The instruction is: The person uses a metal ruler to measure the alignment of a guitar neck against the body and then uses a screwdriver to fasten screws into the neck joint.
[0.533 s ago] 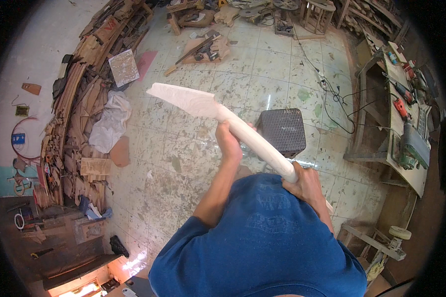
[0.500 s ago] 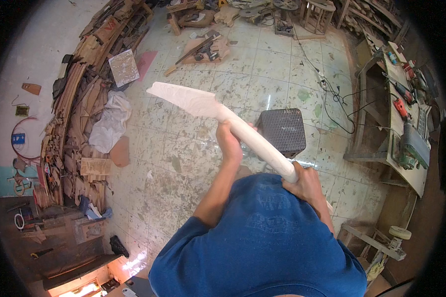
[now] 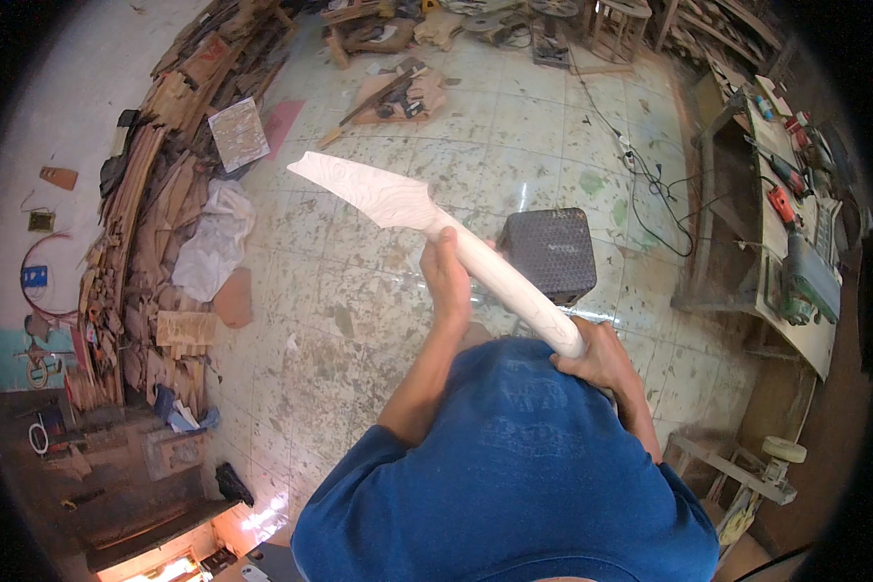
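A pale wooden guitar neck point(image 3: 509, 276) slants across in front of me, its broad pointed headstock point(image 3: 369, 189) toward the far left. My left hand point(image 3: 446, 276) is closed around the neck just below the headstock, with the thumb lying along the upper side. At the near right end, my right hand point(image 3: 597, 357) grips the neck, and its fingers and palm hide the heel. Wavy grain shows on the headstock's upward face.
A black mesh-sided box point(image 3: 550, 254) stands on the tiled floor beyond the neck. Wood offcuts point(image 3: 131, 242) are piled along the left wall. To the right, a workbench point(image 3: 795, 335) bears power tools. Cables point(image 3: 640, 170) trail over the floor.
The guitar neck has rolled slightly in my hands, and the headstock's grain shows more clearly. Its pale end beyond my right hand has gone out of sight. Both hands keep their hold.
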### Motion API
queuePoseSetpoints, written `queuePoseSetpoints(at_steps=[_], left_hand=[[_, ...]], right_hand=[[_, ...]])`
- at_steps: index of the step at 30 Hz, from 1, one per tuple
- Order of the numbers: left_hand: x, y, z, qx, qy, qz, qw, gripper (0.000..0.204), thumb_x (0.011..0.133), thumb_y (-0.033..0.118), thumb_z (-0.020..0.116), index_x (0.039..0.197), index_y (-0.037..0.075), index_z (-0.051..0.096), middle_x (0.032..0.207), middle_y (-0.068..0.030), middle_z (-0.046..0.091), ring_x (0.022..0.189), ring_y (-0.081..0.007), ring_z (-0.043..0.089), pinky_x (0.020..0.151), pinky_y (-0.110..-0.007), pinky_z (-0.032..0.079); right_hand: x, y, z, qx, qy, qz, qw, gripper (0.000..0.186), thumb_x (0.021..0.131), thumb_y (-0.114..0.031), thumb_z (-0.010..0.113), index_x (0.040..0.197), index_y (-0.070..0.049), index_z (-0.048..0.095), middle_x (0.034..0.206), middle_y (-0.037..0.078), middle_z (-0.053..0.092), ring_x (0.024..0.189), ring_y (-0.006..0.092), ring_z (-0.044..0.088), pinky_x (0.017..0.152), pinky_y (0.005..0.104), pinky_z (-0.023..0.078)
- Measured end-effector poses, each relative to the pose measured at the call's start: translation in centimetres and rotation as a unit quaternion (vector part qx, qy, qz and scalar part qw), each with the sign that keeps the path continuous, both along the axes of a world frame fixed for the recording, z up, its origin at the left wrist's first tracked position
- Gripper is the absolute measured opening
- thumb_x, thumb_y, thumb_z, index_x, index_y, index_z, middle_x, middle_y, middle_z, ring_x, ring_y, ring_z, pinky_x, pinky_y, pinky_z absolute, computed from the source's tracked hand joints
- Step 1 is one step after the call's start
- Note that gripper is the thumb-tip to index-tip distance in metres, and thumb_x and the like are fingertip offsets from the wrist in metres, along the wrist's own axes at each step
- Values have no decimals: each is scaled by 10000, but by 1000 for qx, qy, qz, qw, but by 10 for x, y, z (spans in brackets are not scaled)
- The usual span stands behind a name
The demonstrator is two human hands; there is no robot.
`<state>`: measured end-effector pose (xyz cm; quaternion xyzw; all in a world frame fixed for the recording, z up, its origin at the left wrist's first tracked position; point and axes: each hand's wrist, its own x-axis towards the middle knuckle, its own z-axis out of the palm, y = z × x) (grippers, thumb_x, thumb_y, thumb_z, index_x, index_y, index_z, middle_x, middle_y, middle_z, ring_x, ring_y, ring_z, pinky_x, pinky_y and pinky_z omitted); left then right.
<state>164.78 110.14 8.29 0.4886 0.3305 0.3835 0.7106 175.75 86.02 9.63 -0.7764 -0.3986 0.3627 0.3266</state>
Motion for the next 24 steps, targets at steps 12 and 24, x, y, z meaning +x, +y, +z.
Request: queuePoseSetpoints(at_steps=[12,24], left_hand=[[-1,-10,-1,49,-7,-43,998,229,988,76,592,1157,-49,501,1004,-241,731,837,-261,738,786,-377,609],[-1,-12,5,88,-5,-30,996,241,993,111,644,1144,-30,521,983,-196,733,915,-219,719,847,-344,575]], right_hand=[[20,-9,-18,-18,101,18,995,686,612,-219,855,1240,12,703,1139,212,747,1036,312,723,960,392,537],[22,-7,-19,-29,178,31,983,706,603,-239,846,1245,19,702,1123,164,750,1009,268,708,948,366,524]])
